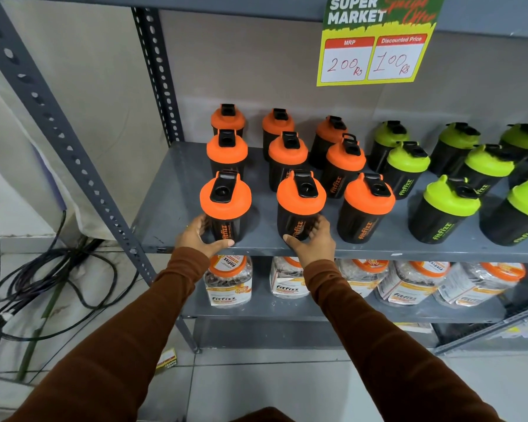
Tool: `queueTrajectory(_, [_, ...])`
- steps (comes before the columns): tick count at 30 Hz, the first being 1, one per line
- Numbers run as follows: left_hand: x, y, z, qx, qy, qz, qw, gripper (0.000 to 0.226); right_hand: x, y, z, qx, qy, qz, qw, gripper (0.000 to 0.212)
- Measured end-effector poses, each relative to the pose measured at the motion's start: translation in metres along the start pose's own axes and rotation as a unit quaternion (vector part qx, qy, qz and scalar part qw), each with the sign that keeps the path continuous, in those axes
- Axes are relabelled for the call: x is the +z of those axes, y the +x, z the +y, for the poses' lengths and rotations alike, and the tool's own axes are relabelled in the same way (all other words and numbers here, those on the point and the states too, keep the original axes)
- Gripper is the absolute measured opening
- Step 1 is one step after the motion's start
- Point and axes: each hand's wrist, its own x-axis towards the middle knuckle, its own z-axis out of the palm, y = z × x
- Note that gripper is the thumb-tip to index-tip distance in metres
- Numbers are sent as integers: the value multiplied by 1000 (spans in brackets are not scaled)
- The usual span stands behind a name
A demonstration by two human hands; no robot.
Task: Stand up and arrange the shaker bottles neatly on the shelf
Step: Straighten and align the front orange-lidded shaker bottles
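Black shaker bottles stand upright in rows on the grey metal shelf (pixel 171 205). Several at the left have orange lids and several at the right have green lids (pixel 451 196). My left hand (pixel 195 236) wraps the base of the front-left orange-lidded bottle (pixel 225 198) near the shelf's front edge. My right hand (pixel 314 239) grips the base of the front-middle orange-lidded bottle (pixel 301 196). A third front orange-lidded bottle (pixel 368 197) stands untouched to the right. Both bottles rest on the shelf.
A price sign (pixel 375 41) hangs from the shelf above. Clear jars with orange lids (pixel 229 278) fill the lower shelf. Perforated grey uprights (pixel 70 147) frame the left side. Black cables (pixel 43 269) lie on the tiled floor at the left.
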Motion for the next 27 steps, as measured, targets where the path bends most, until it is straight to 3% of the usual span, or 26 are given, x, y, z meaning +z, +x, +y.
queueTrajectory(27, [-2, 6, -3, 7, 31, -10, 999, 67, 2, 3, 8, -1, -44, 0, 999, 70])
